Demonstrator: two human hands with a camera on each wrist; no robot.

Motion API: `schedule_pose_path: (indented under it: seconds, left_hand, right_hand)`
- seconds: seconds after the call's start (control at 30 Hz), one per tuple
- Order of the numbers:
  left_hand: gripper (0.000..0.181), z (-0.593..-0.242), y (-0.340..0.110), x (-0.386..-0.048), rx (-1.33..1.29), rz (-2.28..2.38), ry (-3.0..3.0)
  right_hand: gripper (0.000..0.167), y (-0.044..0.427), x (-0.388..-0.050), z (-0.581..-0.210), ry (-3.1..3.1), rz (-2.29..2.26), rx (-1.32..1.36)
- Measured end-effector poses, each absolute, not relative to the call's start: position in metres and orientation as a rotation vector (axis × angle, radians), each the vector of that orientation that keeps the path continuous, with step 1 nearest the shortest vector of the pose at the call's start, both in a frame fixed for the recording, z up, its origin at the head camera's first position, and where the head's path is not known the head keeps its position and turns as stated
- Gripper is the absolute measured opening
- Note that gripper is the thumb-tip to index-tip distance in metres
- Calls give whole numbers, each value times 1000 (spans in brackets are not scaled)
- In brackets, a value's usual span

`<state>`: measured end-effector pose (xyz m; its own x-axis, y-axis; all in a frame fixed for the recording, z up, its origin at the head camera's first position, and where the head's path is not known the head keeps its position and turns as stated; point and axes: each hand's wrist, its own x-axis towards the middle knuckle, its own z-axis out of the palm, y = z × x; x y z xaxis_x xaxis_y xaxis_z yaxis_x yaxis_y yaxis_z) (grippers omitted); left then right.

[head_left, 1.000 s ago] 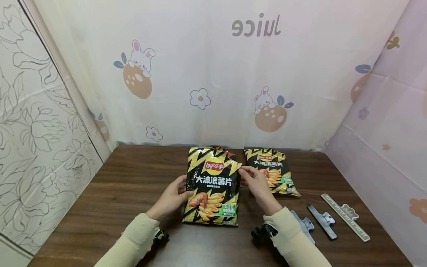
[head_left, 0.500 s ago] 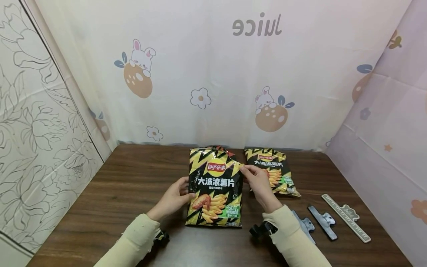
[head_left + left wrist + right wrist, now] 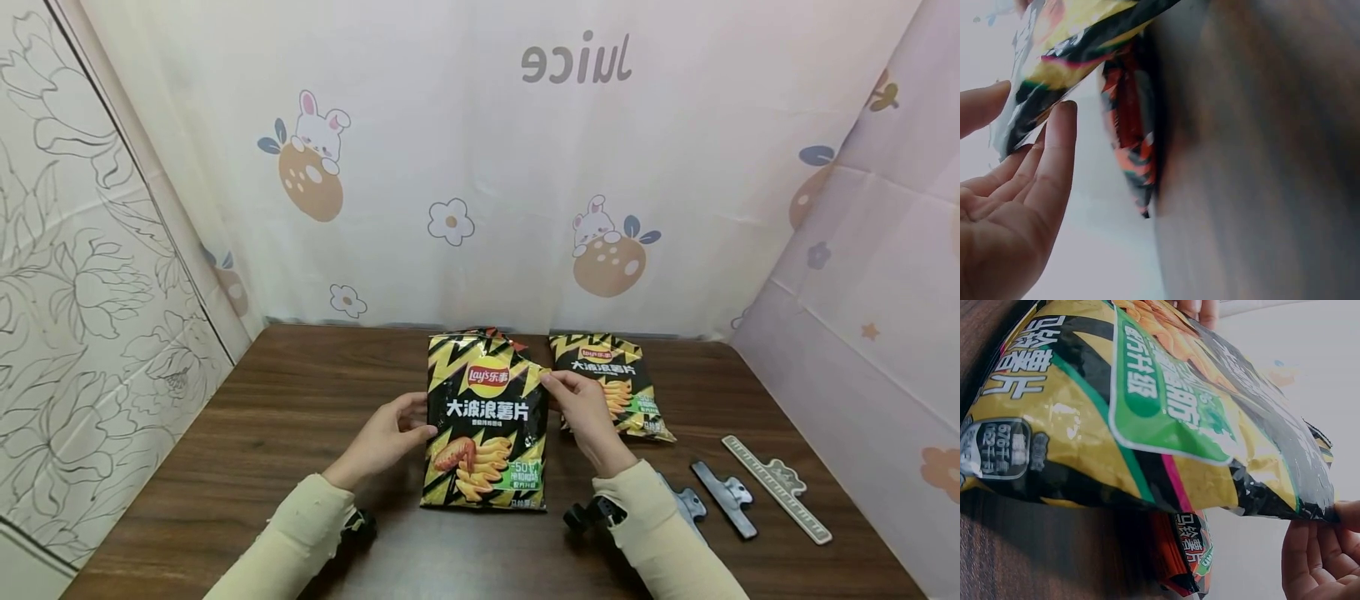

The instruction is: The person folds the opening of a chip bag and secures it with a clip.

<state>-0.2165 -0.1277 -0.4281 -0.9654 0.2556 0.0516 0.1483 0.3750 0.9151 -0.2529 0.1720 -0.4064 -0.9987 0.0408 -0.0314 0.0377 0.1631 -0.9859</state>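
- Black-and-yellow crisp bag (image 3: 487, 425), its front facing my head camera, midway between the left and right edges of the worktop (image 3: 322, 375); I can't tell whether its bottom touches.
- I see the left hand (image 3: 386, 437) pinching its left side, thumb in front, fingers behind.
- The right hand (image 3: 588, 417) pinches its upper right side.
- Behind it, a red bag (image 3: 1125, 125); right of that, a second bag (image 3: 600, 367) near the back edge.
- Two metal clips (image 3: 726, 497) and a pale clip (image 3: 775, 487) lie toward the right edge.
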Motion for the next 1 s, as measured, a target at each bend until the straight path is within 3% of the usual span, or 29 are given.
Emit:
schedule_pose_path:
  seconds: [0.5,1.0]
  left_hand:
    - [42,-383,-136,-226,452,1646,2816]
    - [38,-344,-111,-241,635,1614,2815]
  right_hand:
    - [32,172,-252,-406,-2395,2004,-65]
    - [33,172,-249,-404,-2374,2031,-56]
